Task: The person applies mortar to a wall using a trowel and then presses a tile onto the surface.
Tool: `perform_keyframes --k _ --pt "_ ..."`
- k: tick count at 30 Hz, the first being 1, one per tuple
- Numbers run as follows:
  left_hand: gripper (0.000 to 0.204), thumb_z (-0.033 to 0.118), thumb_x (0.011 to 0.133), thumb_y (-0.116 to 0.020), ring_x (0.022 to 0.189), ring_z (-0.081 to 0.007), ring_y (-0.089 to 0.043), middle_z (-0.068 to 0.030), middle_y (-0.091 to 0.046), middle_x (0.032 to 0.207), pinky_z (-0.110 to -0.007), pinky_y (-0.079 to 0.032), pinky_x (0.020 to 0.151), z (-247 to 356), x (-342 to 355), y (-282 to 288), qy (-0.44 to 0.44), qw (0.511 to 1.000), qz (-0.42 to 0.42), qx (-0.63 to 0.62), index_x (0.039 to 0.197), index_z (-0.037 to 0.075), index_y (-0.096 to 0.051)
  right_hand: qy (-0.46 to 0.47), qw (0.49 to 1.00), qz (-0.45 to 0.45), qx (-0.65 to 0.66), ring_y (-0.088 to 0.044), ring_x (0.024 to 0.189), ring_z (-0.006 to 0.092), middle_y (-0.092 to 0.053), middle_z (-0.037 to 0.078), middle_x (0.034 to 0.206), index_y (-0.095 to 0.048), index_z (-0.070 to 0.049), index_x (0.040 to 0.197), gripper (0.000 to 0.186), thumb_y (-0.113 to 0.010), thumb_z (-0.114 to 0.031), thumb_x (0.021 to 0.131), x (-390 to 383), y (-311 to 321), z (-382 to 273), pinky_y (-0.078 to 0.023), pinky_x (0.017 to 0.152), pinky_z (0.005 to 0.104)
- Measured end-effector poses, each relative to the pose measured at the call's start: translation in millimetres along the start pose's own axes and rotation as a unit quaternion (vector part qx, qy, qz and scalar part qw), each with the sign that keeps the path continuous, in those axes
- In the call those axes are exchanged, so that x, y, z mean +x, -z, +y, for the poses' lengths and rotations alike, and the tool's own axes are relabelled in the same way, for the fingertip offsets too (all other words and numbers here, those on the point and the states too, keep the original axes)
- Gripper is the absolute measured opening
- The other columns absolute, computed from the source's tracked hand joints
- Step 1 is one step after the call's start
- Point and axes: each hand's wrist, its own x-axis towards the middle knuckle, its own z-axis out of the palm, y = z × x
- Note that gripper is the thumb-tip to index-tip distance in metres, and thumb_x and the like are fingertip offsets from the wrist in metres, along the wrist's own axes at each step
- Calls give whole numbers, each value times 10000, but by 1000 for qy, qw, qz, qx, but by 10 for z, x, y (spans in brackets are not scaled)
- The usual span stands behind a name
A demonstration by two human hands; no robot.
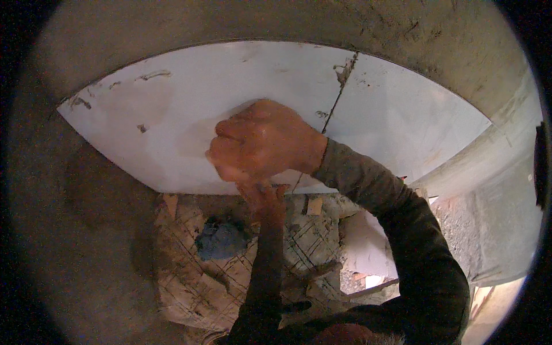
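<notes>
In front of a wall panel of large white tiles (190,98), my right hand (270,138) is closed with its fingers curled in. Whatever it holds, if anything, is hidden. Just below it, my left hand (261,195) reaches up from the lower edge and meets or overlaps the right one. Its fingers are mostly covered by the right hand. A dark joint (339,95) with mortar bits runs between two tiles, right of my right hand. Grey smears mark the tile faces.
Bare rough plaster (425,29) borders the tiles above, with a dim wall (86,230) at left. Below lies a dirty floor with crossing lines (195,293). A crumpled blue thing (221,240) rests there, near a pale panel (368,244) and scattered scraps.
</notes>
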Motion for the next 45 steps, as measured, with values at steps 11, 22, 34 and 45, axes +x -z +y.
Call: perform_keyframes --k 11,22,34,45 --pt "843 320 837 -726 1406 -529 -183 -330 -160 1529 -643 -254 1099 71 -44 -42 -11 998 19 -56 1499 101 -252 -3 995 -60 74 -611 647 353 -578 135 713 -558 -38 824 189 -613 -211 876 241 -34 77 -508 587 430" --pt "993 210 746 -819 1433 -519 -126 -329 -111 1549 -614 -267 1110 -3 27 -142 -19 997 48 -52 1522 121 -207 74 992 -93 33 -621 619 327 -601 87 733 -539 -123 758 156 -562 -241 858 186 -22 186 -513 520 454" --pt "688 459 944 -550 1396 -537 -201 -318 -213 1517 -654 -217 1111 -147 -34 -61 37 999 6 2 1458 58 -330 113 979 -117 123 -622 657 273 -552 60 745 -537 -104 803 158 -610 -244 810 37 116 -134 -514 530 391" --pt "859 528 880 -628 1356 -551 -248 -310 -254 1493 -649 -234 1098 -138 243 -193 56 997 -30 49 1475 43 -244 40 984 -168 33 -635 624 359 -596 86 769 -577 -111 850 291 -509 -388 906 50 6 367 -516 551 496"
